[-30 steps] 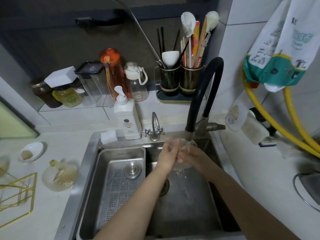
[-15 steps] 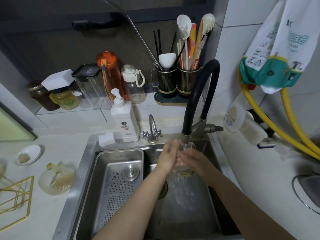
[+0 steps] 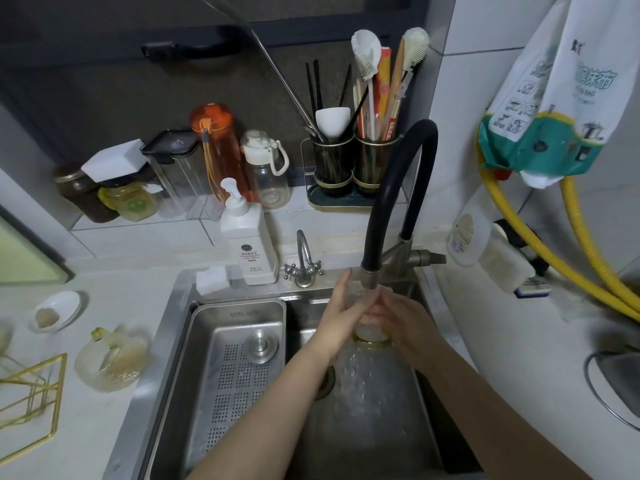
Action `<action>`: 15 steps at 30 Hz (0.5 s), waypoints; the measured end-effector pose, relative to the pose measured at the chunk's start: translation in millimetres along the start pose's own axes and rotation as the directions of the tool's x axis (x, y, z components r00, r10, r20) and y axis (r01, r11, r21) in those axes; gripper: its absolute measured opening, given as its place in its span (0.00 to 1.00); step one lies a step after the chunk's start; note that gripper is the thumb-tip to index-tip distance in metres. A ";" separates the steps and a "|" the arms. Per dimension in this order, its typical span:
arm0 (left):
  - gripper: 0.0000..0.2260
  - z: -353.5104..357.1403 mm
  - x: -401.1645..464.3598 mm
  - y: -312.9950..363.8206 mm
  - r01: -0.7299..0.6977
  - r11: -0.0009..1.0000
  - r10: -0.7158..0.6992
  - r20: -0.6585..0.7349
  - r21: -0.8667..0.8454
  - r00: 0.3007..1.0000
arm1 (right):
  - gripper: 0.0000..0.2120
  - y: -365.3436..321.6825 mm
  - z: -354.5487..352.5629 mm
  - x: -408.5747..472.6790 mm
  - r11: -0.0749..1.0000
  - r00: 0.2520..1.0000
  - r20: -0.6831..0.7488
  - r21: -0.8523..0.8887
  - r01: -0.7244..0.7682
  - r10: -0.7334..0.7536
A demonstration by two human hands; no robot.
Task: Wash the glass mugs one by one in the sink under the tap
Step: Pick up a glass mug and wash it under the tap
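So over on the left of the table (image 3: 114,306) there's a gold wire rack (image 3: 29,403) sitting, a small white dish (image 3: 57,310) and a glass jar (image 3: 110,362) lying next to it. Right of those, the sink (image 3: 166,341) is carrying a perforated steel tray (image 3: 235,368) in its left half. Behind the rim a white soap bottle (image 3: 247,244) is standing, with jars and bottles lining the ledge further back.

The mug (image 3: 371,332) is sitting between both hands, right under the black tap (image 3: 398,192), base tilted toward the camera. Left hand (image 3: 341,315) is pressing against its left side with fingers stretched up along the glass, not curled. Right hand (image 3: 403,318) is wrapping round it from the right. Water is running over the mug and splashing down into the basin by the drain (image 3: 327,379).

Further right, a yellow hose (image 3: 588,258) is hanging along the wall, well clear of the hands.
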State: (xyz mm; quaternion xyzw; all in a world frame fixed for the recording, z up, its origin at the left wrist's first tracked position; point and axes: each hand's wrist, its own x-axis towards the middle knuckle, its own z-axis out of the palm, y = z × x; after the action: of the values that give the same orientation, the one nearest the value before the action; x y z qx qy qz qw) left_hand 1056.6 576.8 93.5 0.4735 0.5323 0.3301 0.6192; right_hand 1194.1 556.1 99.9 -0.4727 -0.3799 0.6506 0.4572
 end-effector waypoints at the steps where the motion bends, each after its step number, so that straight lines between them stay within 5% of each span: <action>1: 0.31 -2.5 -0.3 1.1 -0.013 1.000 0.013 0.003 0.012 1.000 | 0.14 -1.4 3.1 -0.7 1.000 1.000 0.012 0.009 0.003 -0.003; 4: 0.22 -6.1 2.3 7.8 0.028 0.999 -0.027 -0.061 0.019 0.998 | 0.11 -1.7 6.3 -3.0 0.996 0.996 0.086 -0.087 0.019 -0.012; 8: 0.38 -8.3 -5.1 3.1 0.070 0.996 -0.067 0.054 -0.060 0.996 | 0.12 -1.3 5.4 -2.4 0.997 1.000 0.018 -0.074 -0.017 0.019; 11: 0.37 -9.0 -18.8 -2.0 -0.020 1.000 0.021 0.104 -0.007 0.994 | 0.12 -5.7 10.6 1.3 0.994 0.995 -0.040 0.061 -0.086 0.088; 15: 0.35 -10.2 -21.0 0.6 0.005 1.000 -0.004 -0.017 0.025 1.000 | 0.15 -6.1 23.2 6.6 0.986 0.989 -0.050 -0.086 -0.142 0.138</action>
State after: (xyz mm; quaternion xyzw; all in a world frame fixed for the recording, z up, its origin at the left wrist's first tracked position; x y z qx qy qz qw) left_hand 1042.3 560.2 101.5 0.4772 0.5428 0.3261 0.6093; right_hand 1172.4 562.7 109.9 -0.5321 -0.3644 0.6530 0.3970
